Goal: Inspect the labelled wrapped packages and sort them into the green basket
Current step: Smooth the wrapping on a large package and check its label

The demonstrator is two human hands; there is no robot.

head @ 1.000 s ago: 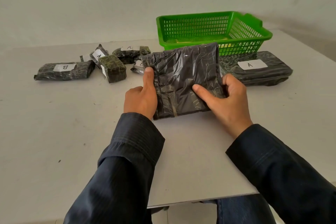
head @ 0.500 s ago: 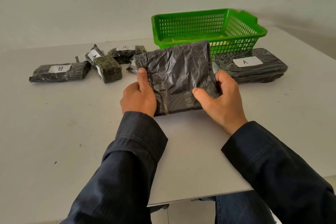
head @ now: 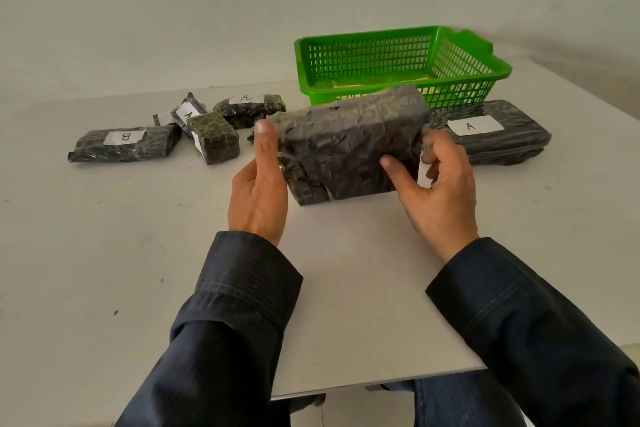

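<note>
Nearest the camera come two dark sleeves, then the hands. The left hand [head: 258, 191] stands edge-on against the left end of the package [head: 349, 149], thumb straight up along its corner. Its fingers are hidden behind the wrap, so I cannot tell whether they curl round it. The right hand [head: 436, 191] clamps the other end, with the thumb pressed on the near face and the fingers hooked round the end.

The package sits just in front of the green basket [head: 367, 35] and overlaps the basket's near wall. Its long axis runs left to right along that wall, and the right end rides a little higher. It is a blocky slab in crinkled, glossy black film with tape seams showing. No label shows on the faces turned this way.

A moment ago a broad, nearly square face tilted up at the camera, with both thumbs lying on it. Now the slab has been turned, showing a lower, longer side and a narrow top face.

Just right of the basket's front lies a long, flat black bundle [head: 519, 146] with a white "A" label [head: 472, 125]. Well left of the basket, small wrapped blocks cluster on the pale table [head: 104, 253]. One of them is marked "B" [head: 124, 146].
</note>
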